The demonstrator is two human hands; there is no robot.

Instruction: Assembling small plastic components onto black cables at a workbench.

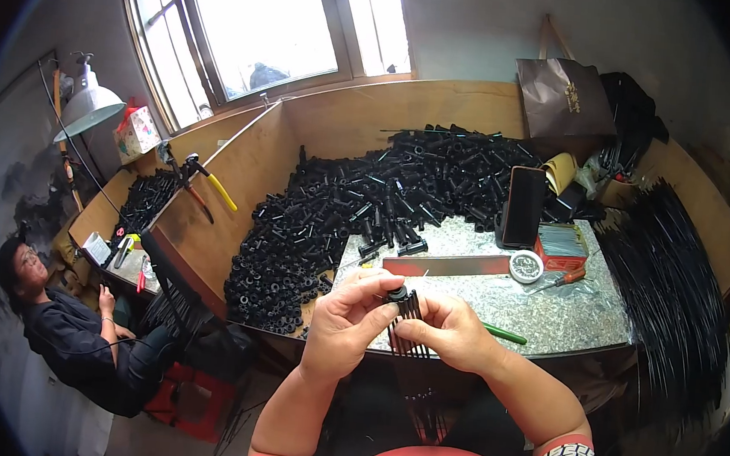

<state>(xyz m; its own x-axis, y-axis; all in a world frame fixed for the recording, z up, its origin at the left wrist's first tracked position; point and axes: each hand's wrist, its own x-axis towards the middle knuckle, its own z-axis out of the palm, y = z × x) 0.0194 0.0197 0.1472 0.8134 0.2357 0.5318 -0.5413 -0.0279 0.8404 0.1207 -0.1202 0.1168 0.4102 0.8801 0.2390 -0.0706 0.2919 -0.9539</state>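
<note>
Close in front of my body, my left hand (345, 321) pinches a small black cylindrical part (397, 294) between thumb and fingers. My right hand (453, 331) grips several thin black rods (407, 348) beside it, their lengths hanging down below my fingers. The two hands nearly meet, so where the rods join or touch the cylindrical part is partly hidden. Just beyond them lies a speckled stone board (454, 295) on the bench. A green-handled tool (504, 333) rests on it, right of my right hand.
A large heap of black tubular parts (368, 194) fills the walled bench. A phone (523, 208), a round white tin (526, 266), a red box (562, 248) and an orange-handled tool (569, 277) stand right. Long black rods (664, 294) lie far right. Another person (74, 334) sits left.
</note>
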